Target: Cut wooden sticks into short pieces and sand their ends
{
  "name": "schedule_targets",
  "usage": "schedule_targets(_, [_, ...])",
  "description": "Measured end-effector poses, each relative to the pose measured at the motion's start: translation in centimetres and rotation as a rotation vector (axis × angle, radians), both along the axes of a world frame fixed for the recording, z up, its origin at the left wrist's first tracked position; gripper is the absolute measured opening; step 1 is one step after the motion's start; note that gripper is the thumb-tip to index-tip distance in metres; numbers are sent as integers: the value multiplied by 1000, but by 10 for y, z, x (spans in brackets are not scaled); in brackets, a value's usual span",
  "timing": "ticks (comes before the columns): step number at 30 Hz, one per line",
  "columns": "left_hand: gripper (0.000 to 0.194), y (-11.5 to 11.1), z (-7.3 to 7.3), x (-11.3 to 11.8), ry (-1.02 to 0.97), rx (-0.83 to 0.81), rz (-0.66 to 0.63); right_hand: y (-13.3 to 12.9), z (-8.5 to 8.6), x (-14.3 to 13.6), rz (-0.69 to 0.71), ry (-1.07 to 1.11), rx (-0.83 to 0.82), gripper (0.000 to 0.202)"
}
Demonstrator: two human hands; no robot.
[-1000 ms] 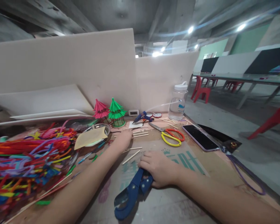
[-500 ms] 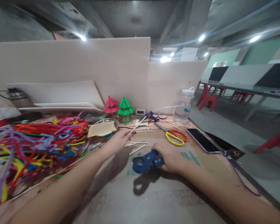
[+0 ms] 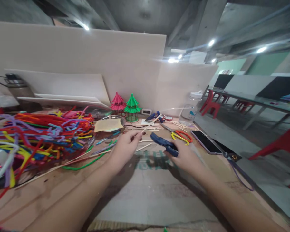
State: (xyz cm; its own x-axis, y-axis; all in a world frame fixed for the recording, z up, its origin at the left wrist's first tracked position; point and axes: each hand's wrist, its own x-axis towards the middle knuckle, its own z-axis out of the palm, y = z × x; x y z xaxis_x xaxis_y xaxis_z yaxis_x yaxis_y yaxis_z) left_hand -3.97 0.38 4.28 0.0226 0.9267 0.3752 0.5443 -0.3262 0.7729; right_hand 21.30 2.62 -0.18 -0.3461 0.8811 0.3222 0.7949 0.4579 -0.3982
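My left hand (image 3: 127, 145) pinches a thin wooden stick (image 3: 152, 122) that points up and to the right. My right hand (image 3: 184, 155) is closed around a dark blue plier-like hand cutter (image 3: 162, 141). Its head is turned toward the stick but stays apart from it. Below both hands lies a printed sheet (image 3: 145, 183). A few cut sticks (image 3: 144, 147) rest between the hands. Just beyond the right hand are scissors (image 3: 180, 138) with yellow and orange handles. A blue glue gun (image 3: 156, 116) lies behind the stick.
A large pile of coloured pipe cleaners (image 3: 50, 135) covers the left. Pink (image 3: 118, 104) and green (image 3: 132, 108) small pavilions stand at the back beside a little clock (image 3: 146, 111). At the right are a water bottle (image 3: 188, 111) and a phone (image 3: 206, 141).
My right hand has turned the hand cutter upward and brought its head toward the stick. My left hand still holds the stick. The camera view has shifted slightly.
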Motion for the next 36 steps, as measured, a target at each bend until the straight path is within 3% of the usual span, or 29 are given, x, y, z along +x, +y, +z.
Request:
schedule_targets(3, [31,-5,-3,-5,24,35,-9,-2,-7,1,-2,-90,72,37])
schedule_targets(8, [32,-11,-6,-7,70,48,-61,-3,-17,0,-3,-27,46,38])
schedule_targets(16, [27,-10,-18,-2,161,56,-194,-3,-18,3,61,-52,234,44])
schedule_targets(25, [25,-21,-5,8,182,-12,-391,-3,-9,16,128,-129,540,47])
schedule_targets(36, [23,-25,-1,7,245,27,-483,-4,1,28,191,-196,698,34])
